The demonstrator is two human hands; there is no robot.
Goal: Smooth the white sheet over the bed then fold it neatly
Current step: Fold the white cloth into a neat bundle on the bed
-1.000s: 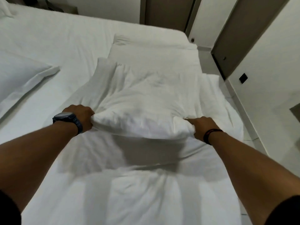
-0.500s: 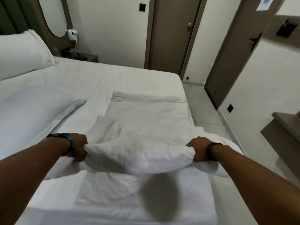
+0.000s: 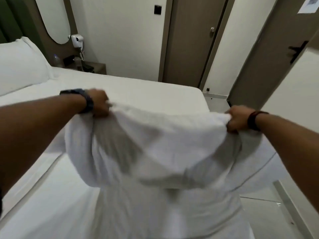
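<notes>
Rumpled white cotton sheet [image 3: 164, 152]: raised above the white-covered bed [image 3: 146, 88], lower part draping down. Left hand [image 3: 99, 102] and right hand [image 3: 237, 119]: each clenched on an upper corner, well apart. Plump white pillow [image 3: 20, 64]: far left, at bed's head.

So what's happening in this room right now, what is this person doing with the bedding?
A person is holding a white sheet up over the bed, the left hand and right hand each gripping one end of its top edge. The sheet hangs bunched and wrinkled between them, not yet folded. A pillow lies at the head.
</notes>
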